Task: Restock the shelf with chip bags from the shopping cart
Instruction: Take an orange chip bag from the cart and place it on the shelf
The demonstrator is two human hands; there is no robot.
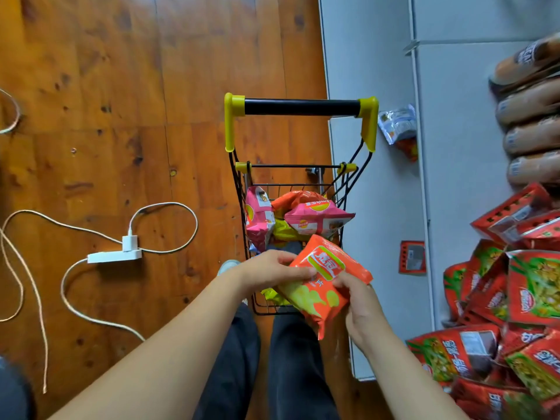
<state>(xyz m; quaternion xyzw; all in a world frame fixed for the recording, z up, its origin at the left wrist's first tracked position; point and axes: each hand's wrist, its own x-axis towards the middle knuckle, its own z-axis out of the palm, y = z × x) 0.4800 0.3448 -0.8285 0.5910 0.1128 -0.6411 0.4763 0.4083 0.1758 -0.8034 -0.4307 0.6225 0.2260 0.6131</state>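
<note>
A wooden floor [121, 86] carries a white power strip [115, 256] with a plugged charger [129, 243] and looping cables [27, 268], and a wire cart [303, 177]. A white shelf [378, 71] holds red snack bags [533, 286], brown packs [530, 101] and a silver bag [397, 122].

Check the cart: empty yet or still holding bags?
Not empty. The shopping cart holds pink bags, plus orange and yellow ones; both hands hold an orange chip bag above it.
</note>
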